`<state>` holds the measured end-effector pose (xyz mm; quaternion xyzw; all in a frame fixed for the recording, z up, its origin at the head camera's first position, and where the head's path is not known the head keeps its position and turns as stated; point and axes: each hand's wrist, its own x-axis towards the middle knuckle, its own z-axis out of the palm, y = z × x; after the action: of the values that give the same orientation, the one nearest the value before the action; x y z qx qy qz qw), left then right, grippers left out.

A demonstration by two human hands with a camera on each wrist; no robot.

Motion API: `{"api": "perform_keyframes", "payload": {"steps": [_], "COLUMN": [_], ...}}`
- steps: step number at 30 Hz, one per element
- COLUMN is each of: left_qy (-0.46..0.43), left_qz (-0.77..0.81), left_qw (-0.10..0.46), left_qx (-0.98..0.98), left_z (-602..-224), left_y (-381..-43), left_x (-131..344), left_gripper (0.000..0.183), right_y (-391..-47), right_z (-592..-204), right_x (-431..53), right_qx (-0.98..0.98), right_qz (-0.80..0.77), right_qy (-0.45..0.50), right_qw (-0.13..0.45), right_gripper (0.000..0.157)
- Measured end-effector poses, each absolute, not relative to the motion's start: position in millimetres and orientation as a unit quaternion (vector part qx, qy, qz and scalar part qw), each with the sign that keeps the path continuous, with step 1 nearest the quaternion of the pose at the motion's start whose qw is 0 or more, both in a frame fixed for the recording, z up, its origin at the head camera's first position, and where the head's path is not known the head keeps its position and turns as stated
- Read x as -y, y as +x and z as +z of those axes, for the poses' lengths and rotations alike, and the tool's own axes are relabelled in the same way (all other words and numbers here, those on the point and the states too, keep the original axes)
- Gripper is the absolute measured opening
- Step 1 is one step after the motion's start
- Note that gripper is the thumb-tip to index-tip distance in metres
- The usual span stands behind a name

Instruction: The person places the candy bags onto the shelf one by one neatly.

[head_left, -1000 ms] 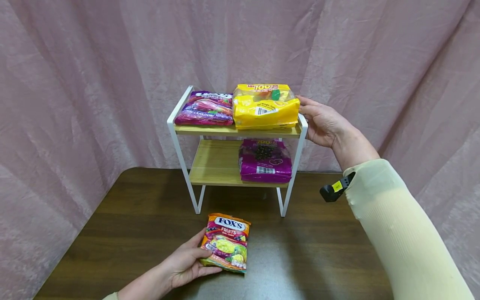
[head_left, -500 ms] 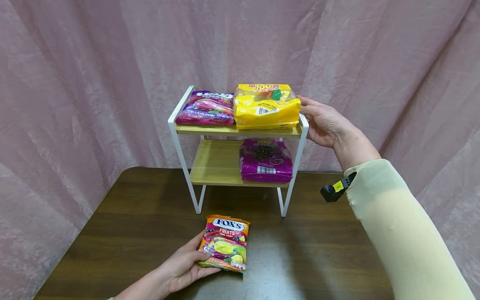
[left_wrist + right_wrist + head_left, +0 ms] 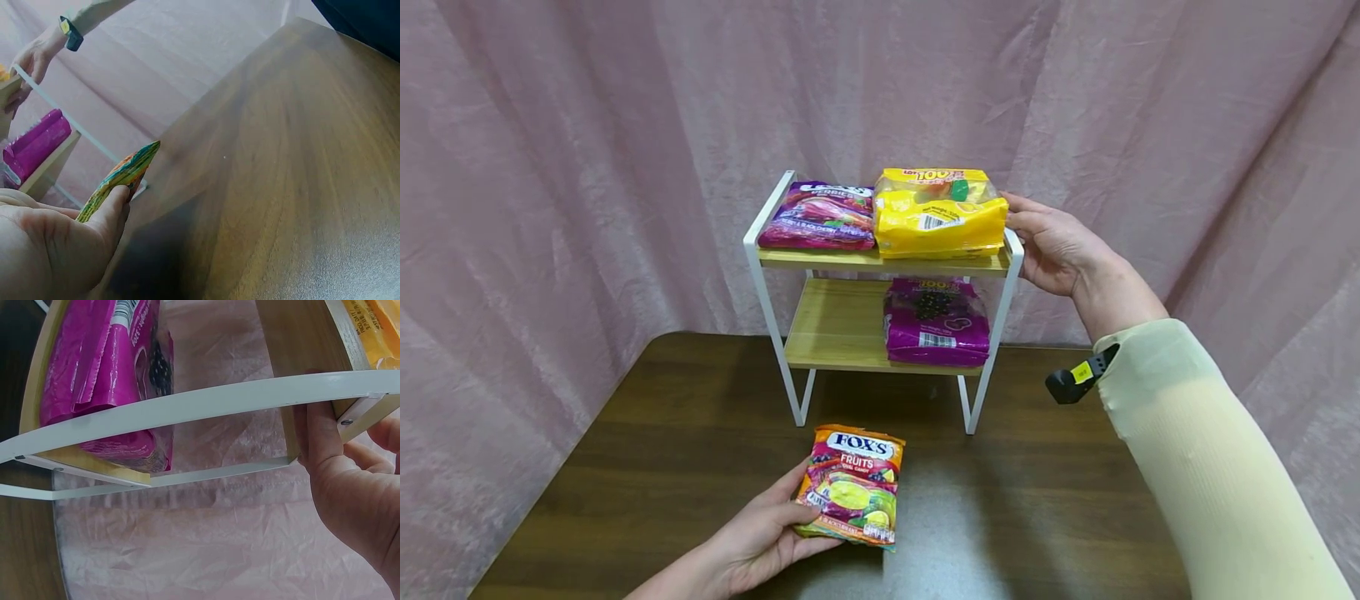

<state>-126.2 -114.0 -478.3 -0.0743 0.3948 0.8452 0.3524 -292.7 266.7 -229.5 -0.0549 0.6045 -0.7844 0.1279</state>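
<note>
Above the table, near its front, my left hand (image 3: 760,533) pinches an orange Fox's Fruits candy bag (image 3: 852,487), thumb on the printed face. The left wrist view shows this bag edge-on. My right hand (image 3: 1063,254) grips the right end of a two-tier shelf rack's (image 3: 835,325) top board. In the right wrist view, a digit (image 3: 325,434) lies under that board while others reach over its edge. A yellow candy bag (image 3: 940,217) stands beside these partly hidden fingertips. To its left lies a purple Fox's Berries bag (image 3: 816,217). The lower board bears a magenta candy bag (image 3: 936,325) on its right side.
White metal side frames (image 3: 767,333) support the rack on a dark brown wooden table (image 3: 700,417). Behind hangs a pink curtain (image 3: 700,100). A black strap device (image 3: 1071,383) juts from the right sleeve.
The orange bag shifts and tilts slightly in my left hand. The rack appears a little further right in the head view; my right hand keeps its place on it.
</note>
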Motion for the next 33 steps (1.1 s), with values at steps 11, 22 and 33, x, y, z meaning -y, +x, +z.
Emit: {"api": "perform_keyframes", "payload": {"steps": [11, 22, 33], "left_qy": [-0.045, -0.037, -0.008], "left_qz": [0.853, 0.855, 0.854], "left_qw": [0.344, 0.338, 0.327], "left_qx": [-0.390, -0.393, -0.405], "left_z": [-459, -443, -427], "left_y": [-120, -120, -122], "left_x": [120, 127, 132], "left_gripper": [0.084, 0.083, 0.082], "right_y": [-292, -291, -291], "right_z": [-229, -228, -228], "right_x": [-266, -266, -266], "right_qx": [-0.617, -0.616, -0.616], "right_qz": [-0.775, -0.775, -0.775], "right_qy": [-0.057, -0.054, -0.063], "right_qw": [0.123, 0.127, 0.130], "right_gripper": [0.067, 0.069, 0.067]}}
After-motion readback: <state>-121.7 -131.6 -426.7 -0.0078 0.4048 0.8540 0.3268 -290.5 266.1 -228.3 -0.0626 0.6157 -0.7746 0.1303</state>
